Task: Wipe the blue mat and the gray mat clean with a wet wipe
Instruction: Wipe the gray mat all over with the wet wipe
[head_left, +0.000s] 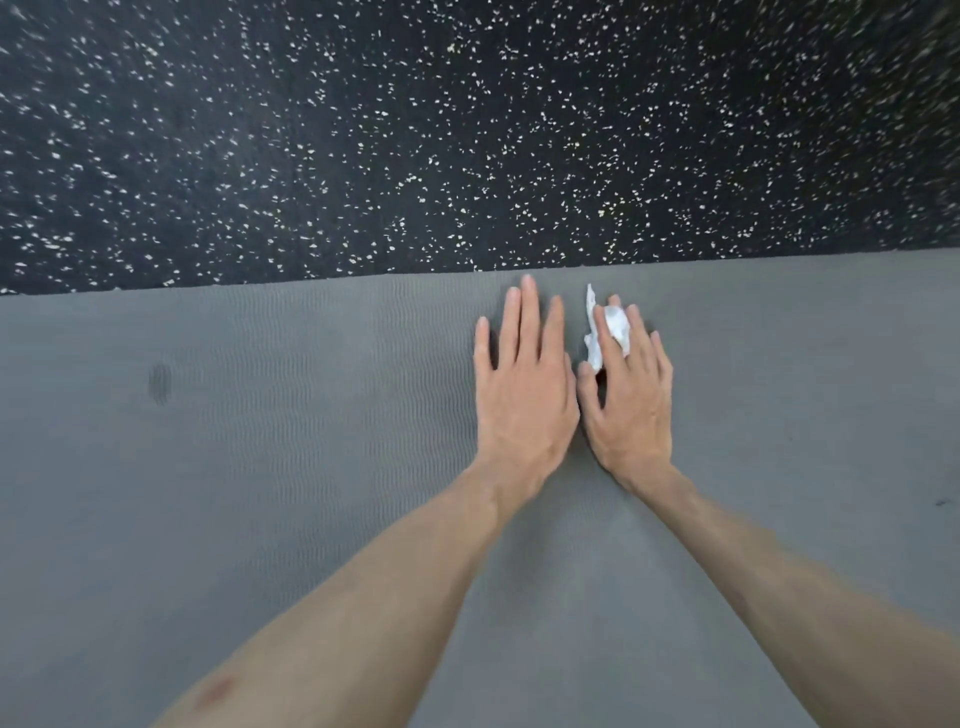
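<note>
Left hand (524, 384) lies flat on the gray mat (260, 467); right hand (626, 395) presses the wet wipe (602, 332) down, fingers straight.

- Both bare forearms reach forward from the lower edge of the view and draw together toward the hands.
- The left hand (524, 387) lies palm down, its fingers straight and slightly spread, pointing away from the body.
- The right hand (626, 395) sits just beside the left one, palm down too, with its thumb close against the left hand's edge.
- The right fingers (641, 338) are stretched forward with a slight bend, angled a little to the left.
- The left forearm shows a reddish mark near the elbow, low in the view.
- Both wrists are held nearly straight in line with the forearms.
</note>
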